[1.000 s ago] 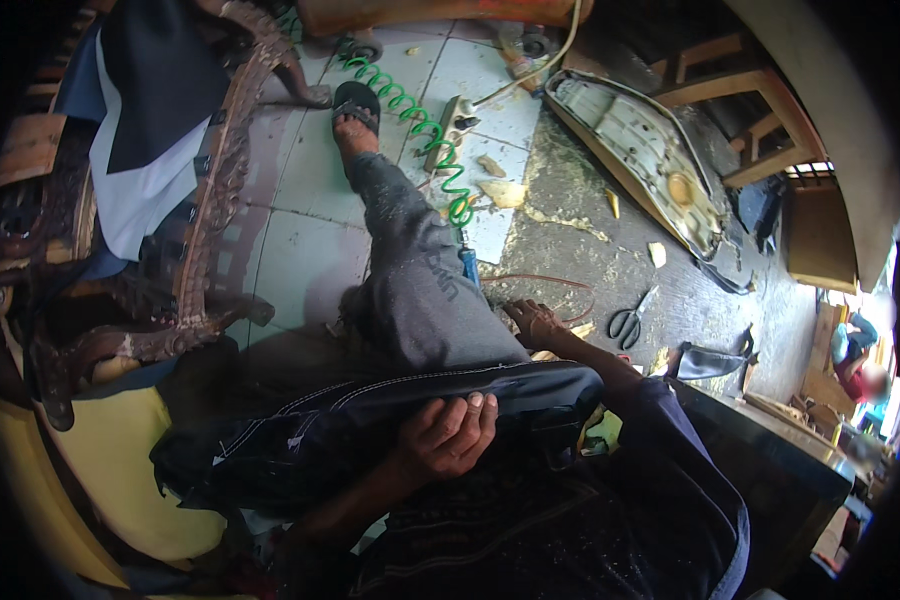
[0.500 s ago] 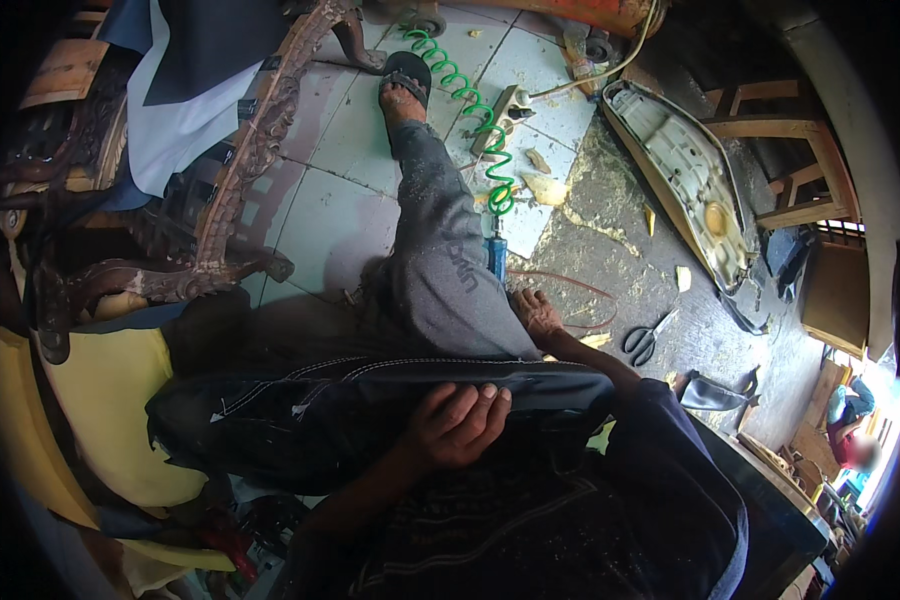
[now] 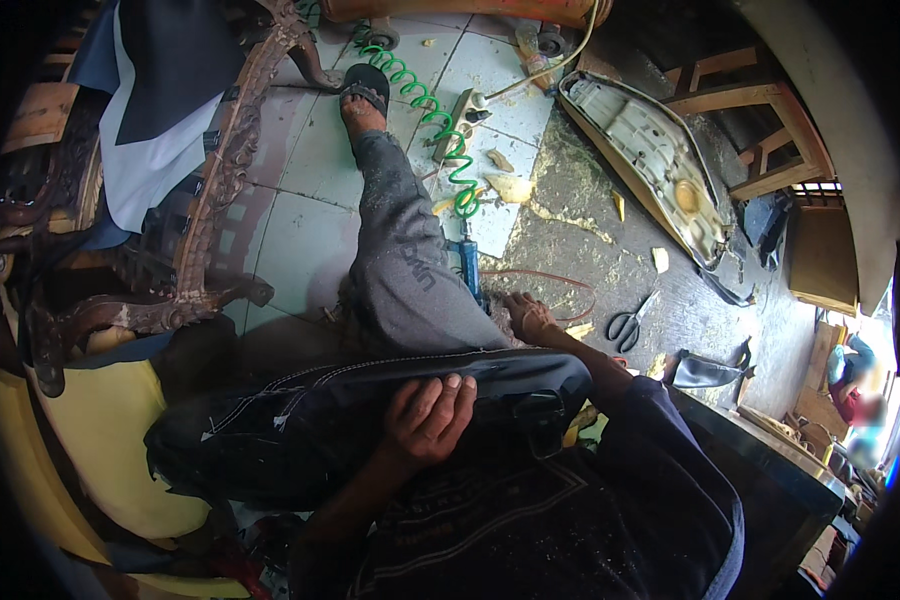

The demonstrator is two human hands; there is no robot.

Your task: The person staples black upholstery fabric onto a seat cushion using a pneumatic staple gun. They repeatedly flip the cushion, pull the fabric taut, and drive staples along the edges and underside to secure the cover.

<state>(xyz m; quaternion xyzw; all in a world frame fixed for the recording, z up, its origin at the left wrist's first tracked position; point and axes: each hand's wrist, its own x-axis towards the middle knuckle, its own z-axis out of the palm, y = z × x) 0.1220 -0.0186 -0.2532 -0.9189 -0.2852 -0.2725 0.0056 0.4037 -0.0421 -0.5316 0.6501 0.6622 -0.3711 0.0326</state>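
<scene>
Across my lap lies a long black motorcycle seat point(image 3: 330, 392) with double white stitching. My left hand point(image 3: 432, 418) is closed on its near side, fingertips up on the black cover and thumb hidden. My right hand point(image 3: 528, 314) reaches past the seat's far side, low at the floor beside my grey-trousered leg, its fingers apart. Just left of those fingers is a blue air stapler point(image 3: 470, 266), joined to a coiled green air hose point(image 3: 432, 115). What lies under my right palm is hidden.
Black-handled scissors point(image 3: 627, 328) and a black cover scrap point(image 3: 708, 369) lie right. Beyond are an upturned seat base point(image 3: 660, 165) and a wooden frame point(image 3: 780, 130). Carved chair frames point(image 3: 205, 220) and yellow foam point(image 3: 120, 420) crowd the left. A power strip point(image 3: 458, 122) rests ahead; another person point(image 3: 850, 385) sits far right.
The whole view has shifted, so most things sit farther left and slightly higher. My left hand keeps its hold on the seat. My right hand stays low beside the stapler, barely moved.
</scene>
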